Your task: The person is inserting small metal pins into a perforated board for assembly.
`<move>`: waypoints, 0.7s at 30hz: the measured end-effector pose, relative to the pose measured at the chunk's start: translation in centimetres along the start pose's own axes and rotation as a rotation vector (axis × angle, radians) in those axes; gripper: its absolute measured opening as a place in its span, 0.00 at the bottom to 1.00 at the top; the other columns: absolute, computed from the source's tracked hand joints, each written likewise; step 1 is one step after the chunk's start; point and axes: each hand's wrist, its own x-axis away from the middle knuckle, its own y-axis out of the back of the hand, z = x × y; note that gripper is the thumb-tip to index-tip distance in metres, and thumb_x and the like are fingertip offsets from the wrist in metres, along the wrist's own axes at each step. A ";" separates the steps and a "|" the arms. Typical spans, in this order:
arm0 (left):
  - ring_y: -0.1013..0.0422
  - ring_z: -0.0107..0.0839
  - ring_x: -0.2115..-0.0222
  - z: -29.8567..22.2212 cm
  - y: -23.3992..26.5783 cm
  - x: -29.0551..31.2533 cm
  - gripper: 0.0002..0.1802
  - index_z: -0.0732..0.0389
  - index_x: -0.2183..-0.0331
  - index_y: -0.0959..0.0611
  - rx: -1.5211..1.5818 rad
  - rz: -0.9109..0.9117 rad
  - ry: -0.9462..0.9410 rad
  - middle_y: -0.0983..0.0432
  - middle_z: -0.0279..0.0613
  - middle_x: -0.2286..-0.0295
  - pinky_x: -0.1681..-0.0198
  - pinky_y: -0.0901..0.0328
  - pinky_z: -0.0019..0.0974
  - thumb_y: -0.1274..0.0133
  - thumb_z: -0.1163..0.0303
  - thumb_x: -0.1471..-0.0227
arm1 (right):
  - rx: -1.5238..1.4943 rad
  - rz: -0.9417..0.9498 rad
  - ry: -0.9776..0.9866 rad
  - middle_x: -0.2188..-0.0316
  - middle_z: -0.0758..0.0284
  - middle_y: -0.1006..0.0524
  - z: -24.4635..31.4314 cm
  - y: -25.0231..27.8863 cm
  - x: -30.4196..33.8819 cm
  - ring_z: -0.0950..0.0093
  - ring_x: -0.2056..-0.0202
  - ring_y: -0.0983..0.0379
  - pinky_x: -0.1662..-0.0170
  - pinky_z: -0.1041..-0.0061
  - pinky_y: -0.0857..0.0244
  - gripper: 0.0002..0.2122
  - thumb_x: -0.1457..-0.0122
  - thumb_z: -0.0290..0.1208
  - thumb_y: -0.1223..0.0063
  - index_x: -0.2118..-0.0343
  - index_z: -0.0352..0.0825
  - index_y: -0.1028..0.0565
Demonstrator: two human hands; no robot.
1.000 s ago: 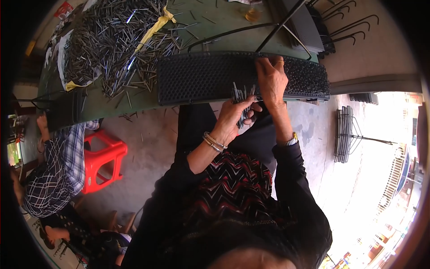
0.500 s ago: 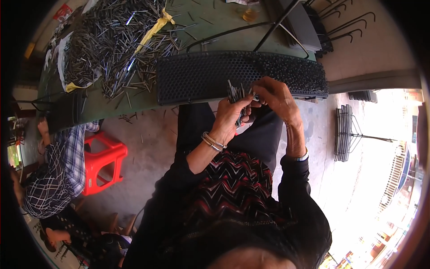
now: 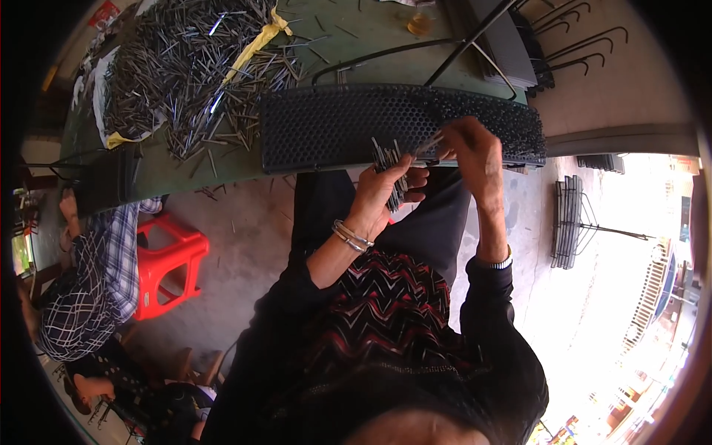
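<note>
To my left I see a red plastic stool (image 3: pixel 169 259) on the grey floor (image 3: pixel 237 259), with a co-worker in checked clothing (image 3: pixel 119 259) close beside it. Ahead of me, a cup of amber liquid (image 3: pixel 419 26) is on the green table (image 3: pixel 334 63), near some grey sheets (image 3: pixel 506 55). Farther right are black hooked rods (image 3: pixel 578 42) and, lower, a black barred frame (image 3: pixel 567 222).

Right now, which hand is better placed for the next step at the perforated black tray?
Probably the right hand: in view it overlaps the right half of the perforated black tray, its grip blurred. The left hand is lower, holding a bundle of thin rods.
</note>
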 end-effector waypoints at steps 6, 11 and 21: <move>0.22 0.36 0.66 1.2 0.3 -0.5 0.14 0.67 0.58 0.21 0.121 0.036 0.110 0.21 0.48 0.65 0.64 0.23 0.41 0.46 0.67 0.43 | 0.331 -0.434 0.254 0.77 0.64 0.20 -1.3 -0.6 -2.6 0.79 0.75 0.23 0.71 0.80 0.31 0.05 0.40 0.26 0.50 0.66 0.29 0.25; 0.23 0.38 0.64 1.9 0.8 -0.9 0.15 0.67 0.56 0.22 0.124 0.068 0.126 0.22 0.48 0.63 0.61 0.24 0.43 0.49 0.67 0.41 | 0.560 -0.541 0.406 0.78 0.64 0.22 -3.4 -1.1 -4.0 0.73 0.77 0.22 0.71 0.75 0.32 0.05 0.40 0.27 0.50 0.66 0.32 0.26; 0.23 0.40 0.62 2.0 0.8 -0.8 0.16 0.67 0.55 0.23 0.159 0.106 0.116 0.23 0.47 0.62 0.56 0.26 0.45 0.52 0.67 0.39 | 0.515 -0.534 0.435 0.78 0.63 0.23 -4.1 -1.5 -4.1 0.71 0.78 0.23 0.72 0.73 0.33 0.04 0.40 0.27 0.50 0.66 0.32 0.26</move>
